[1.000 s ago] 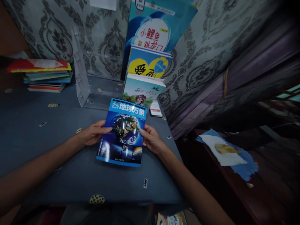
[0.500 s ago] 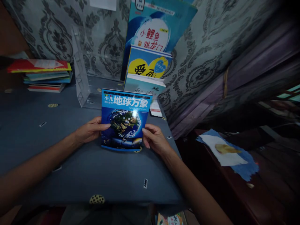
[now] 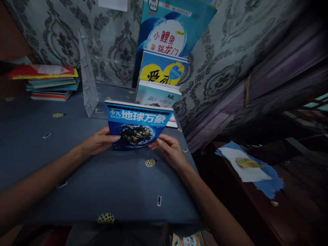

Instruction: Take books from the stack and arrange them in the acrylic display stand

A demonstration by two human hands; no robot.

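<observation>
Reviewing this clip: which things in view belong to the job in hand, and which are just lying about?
In the job:
blue Earth book, held by left hand and right hand
probably the clear rack and standing books beyond it

Lying about, apparently:
book stack at far left
white sheet and blue sheet at right

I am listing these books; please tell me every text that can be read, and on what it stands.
"少儿 地球万象": held blue book
"小鲤鱼跳龙门": tall teal book
"爱": blue-and-yellow book; next character partly covered
"2": blue heart on that cover
"我": pale teal book; rest unclear
Too small or blurred: other cover print, tablecloth tags.
</observation>
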